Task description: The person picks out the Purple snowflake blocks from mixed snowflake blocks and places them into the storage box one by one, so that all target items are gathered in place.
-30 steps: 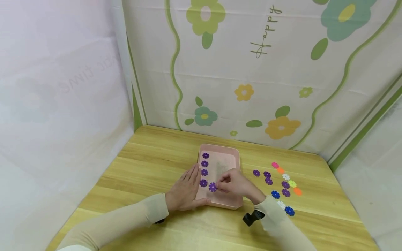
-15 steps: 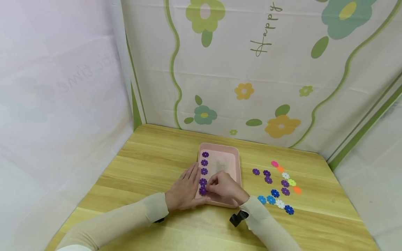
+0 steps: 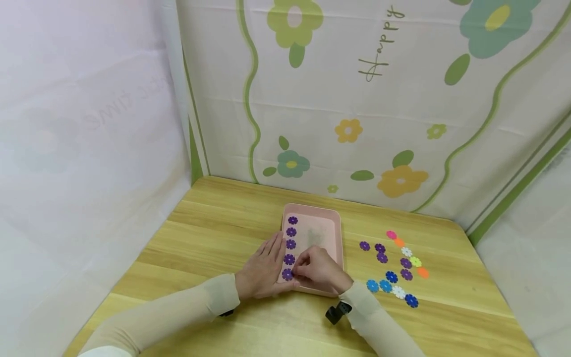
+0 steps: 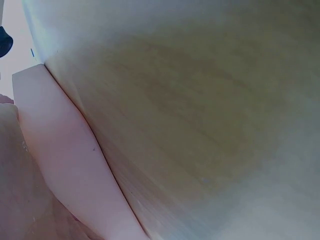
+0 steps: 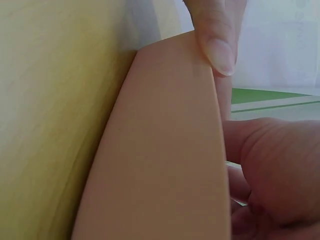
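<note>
In the head view, a column of several purple flower-shaped discs runs down the left side of a pink tray (image 3: 312, 211). At its near end lies the lowest purple flower disc (image 3: 287, 274), flat by the tray's near left corner. My right hand (image 3: 318, 267) reaches over the tray with curled fingers and pinches this disc at its right edge. My left hand (image 3: 264, 267) rests along the tray's left rim, fingers straight, thumb across the near rim. In the right wrist view, the left thumb (image 5: 220, 55) touches the tray's rim; the tray wall (image 5: 155, 140) hides the discs.
On the wooden table (image 3: 214, 213), right of the tray, lie loose purple discs (image 3: 365, 246), a pink disc (image 3: 391, 234), a white disc (image 3: 398, 291), light blue discs (image 3: 385, 285), and dark blue, orange and yellow ones. A patterned cloth (image 3: 312, 99) hangs behind.
My right hand has moved left and slightly nearer, bringing the purple flower disc from the tray's middle to the column's near end. The left hand has stayed in place.
</note>
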Demonstrator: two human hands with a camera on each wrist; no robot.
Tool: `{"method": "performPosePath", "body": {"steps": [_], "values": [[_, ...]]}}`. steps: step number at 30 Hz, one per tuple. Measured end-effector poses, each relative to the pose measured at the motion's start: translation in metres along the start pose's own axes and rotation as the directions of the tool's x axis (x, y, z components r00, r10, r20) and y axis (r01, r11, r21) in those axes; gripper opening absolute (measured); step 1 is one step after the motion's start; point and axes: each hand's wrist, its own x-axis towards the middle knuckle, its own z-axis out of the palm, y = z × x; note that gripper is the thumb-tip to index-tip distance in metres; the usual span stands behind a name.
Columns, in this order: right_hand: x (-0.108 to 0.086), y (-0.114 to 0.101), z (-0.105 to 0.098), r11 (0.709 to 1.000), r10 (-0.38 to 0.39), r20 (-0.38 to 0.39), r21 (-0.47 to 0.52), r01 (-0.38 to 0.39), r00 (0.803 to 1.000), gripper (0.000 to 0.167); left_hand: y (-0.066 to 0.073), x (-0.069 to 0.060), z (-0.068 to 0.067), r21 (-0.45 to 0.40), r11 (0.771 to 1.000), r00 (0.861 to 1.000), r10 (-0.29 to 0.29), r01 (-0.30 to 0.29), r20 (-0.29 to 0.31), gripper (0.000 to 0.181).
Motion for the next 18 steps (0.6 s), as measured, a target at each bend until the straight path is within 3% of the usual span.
{"method": "performPosePath", "body": {"steps": [8, 18], "values": [[-0.016, 0.009, -0.017, 0.996, -0.051, -0.114, -0.081, 0.042, 0.992, 0.009, 0.001, 0.000, -0.001, -0.018, 1.000, 1.000, -0.016, 0.016, 0.014, 0.117], [-0.048, 0.027, -0.059, 0.991, -0.045, -0.339, -0.134, -0.001, 0.940, 0.023, 0.001, 0.002, 0.002, -0.019, 1.000, 1.000, -0.010, 0.010, -0.003, 0.118]]}}
